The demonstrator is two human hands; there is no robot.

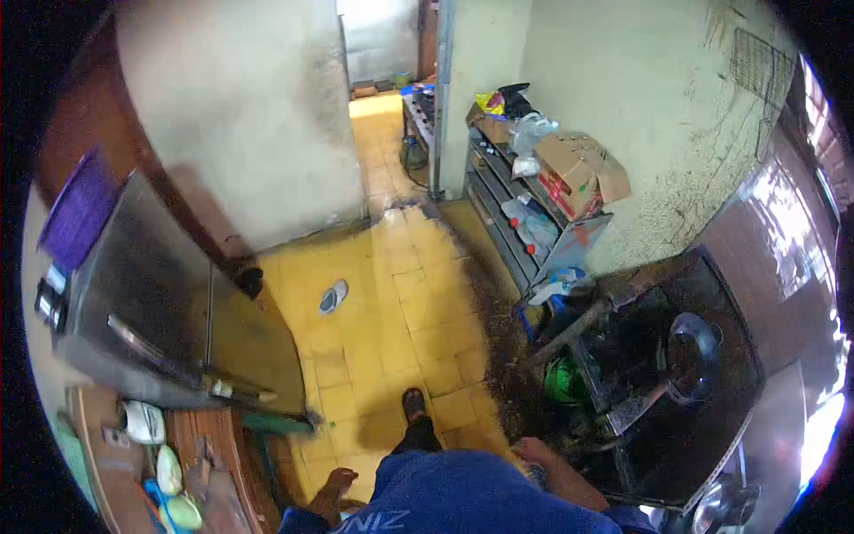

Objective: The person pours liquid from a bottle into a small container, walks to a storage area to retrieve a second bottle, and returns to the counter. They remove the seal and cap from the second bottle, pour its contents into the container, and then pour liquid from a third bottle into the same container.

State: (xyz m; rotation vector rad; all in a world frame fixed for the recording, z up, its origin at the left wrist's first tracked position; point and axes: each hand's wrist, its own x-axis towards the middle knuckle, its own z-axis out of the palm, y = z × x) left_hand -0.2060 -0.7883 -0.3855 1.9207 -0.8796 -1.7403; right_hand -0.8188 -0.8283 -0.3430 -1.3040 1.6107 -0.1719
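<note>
My left hand (341, 481) hangs low beside my blue shirt (471, 489), over the yellow tiled floor (360, 338). Its fingers are loosely bent and appear to hold nothing. My right hand (532, 452) is on the other side of my body, near the dark, blackened counter (605, 374). Its fingers are curled, and a small greyish shape shows just below them; I cannot make out what it is. One sandalled foot (414, 405) is stretched forward on the tiles.
Ahead, a doorway (387, 133) leads to another room. A grey shelf (507, 209) bears a cardboard box (578, 173) and bags. To the left are a dark fridge (169, 285) and a wooden table (116, 472). A slipper (334, 297) lies on the floor.
</note>
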